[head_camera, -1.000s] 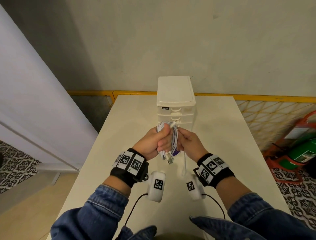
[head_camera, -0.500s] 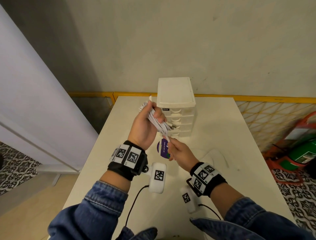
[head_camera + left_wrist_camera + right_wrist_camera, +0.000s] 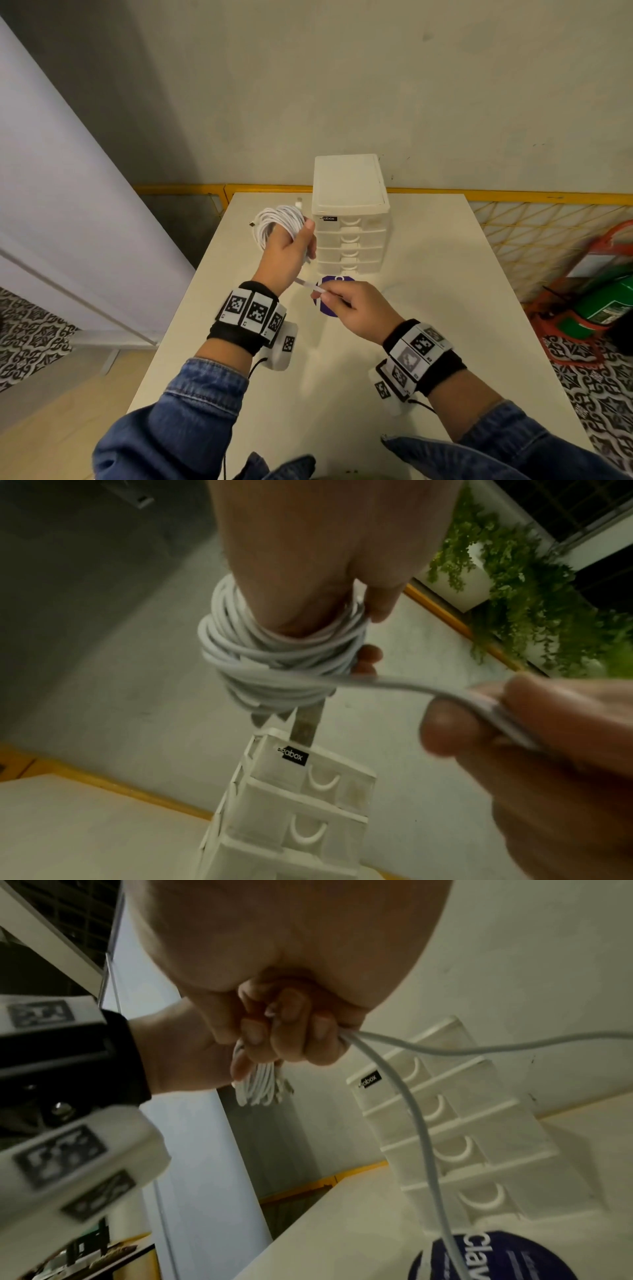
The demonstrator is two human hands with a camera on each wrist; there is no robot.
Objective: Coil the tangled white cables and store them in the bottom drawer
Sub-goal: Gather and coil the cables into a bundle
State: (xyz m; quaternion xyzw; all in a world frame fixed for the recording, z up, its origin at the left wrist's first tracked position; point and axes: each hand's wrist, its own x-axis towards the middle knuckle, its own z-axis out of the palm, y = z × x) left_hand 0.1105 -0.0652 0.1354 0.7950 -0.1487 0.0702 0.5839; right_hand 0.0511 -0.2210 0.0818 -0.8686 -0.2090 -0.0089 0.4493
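The white cable coil (image 3: 278, 222) is looped around the fingers of my left hand (image 3: 294, 244), held up just left of the white drawer unit (image 3: 349, 219). In the left wrist view the coil (image 3: 274, 666) wraps the fingers in several turns. One loose strand (image 3: 306, 283) runs from the coil to my right hand (image 3: 329, 297), which pinches it nearer me, above the table. In the right wrist view the curled fingers (image 3: 287, 1039) grip the strand (image 3: 419, 1123), which hangs down past the drawer unit (image 3: 462, 1139). All drawers look shut.
A round purple sticker (image 3: 331, 310) lies on the white table (image 3: 445, 291) in front of the drawers, partly under my right hand. A yellow mesh fence (image 3: 534, 236) and a green cylinder (image 3: 603, 305) stand to the right; a pale panel (image 3: 68, 212) stands left.
My hands have parted. The left hand carried the coil up and to the left beside the drawers, while the right hand drew one strand out toward me.
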